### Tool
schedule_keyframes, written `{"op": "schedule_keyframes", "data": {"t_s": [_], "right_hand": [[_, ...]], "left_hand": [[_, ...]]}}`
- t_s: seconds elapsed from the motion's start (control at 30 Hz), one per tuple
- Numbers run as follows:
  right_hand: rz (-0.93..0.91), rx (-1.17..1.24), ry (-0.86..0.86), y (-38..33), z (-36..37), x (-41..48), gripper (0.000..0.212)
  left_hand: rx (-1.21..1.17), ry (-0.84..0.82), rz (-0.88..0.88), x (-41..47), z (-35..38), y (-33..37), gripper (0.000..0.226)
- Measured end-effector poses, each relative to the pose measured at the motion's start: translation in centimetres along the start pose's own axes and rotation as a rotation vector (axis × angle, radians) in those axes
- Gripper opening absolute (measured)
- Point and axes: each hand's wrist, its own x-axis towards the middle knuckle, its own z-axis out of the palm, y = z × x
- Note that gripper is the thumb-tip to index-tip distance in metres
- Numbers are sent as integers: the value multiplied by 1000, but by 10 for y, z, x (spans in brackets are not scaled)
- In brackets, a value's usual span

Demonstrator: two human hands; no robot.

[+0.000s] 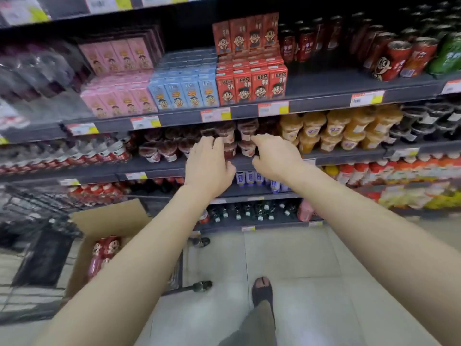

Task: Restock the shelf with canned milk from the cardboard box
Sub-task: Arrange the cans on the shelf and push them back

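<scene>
A sandalled foot (262, 292) stands on the pale floor tiles (294, 258) at the bottom of the view. To the left, low down, a cardboard box (107, 221) sits with its flaps up, in what looks like a wire cart; red cans of milk (106, 250) lie in it, partly hidden by the left forearm. Both bare arms stretch forward to the middle shelf (346, 156). The left hand (210, 163) is spread, fingers loosely apart, its fingertips at the dark red cups (227, 136) stacked there; it holds nothing that can be seen. The right hand (272, 156) is near it, fingers half curled with the forefinger pointing at a cup, and also holds nothing visible. Orange cups (331, 131) fill the same shelf to the right. One shelf higher stand pink cartons (117, 96), blue cartons (184, 88) and red cartons (252, 83), and farther right, at the back, more red cans (394, 61) of the same milk, with bare shelf in front of them.
</scene>
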Motion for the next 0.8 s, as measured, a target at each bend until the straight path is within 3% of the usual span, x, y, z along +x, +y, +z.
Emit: {"op": "schedule_keyframes", "data": {"t_s": [0.13, 0.27, 0.47, 0.6, 0.73, 0.8], "right_hand": [[-16, 37, -117, -50, 42, -37, 50], [-91, 18, -158, -104, 74, -50, 38], [-164, 39, -251, -205, 117, -49, 45], [-225, 86, -348, -286, 159, -40, 51], [-242, 84, -433, -368, 217, -28, 41], [-204, 92, -480, -403, 243, -20, 49]], "left_hand": [[39, -124, -35, -70, 8, -41, 58], [73, -170, -146, -119, 6, -101, 57], [72, -219, -340, -180, -10, -197, 57], [58, -264, -445, -215, -11, -273, 51], [40, -286, -492, -240, -6, -367, 46], [10, -303, -500, -249, -1, -409, 49]]}}
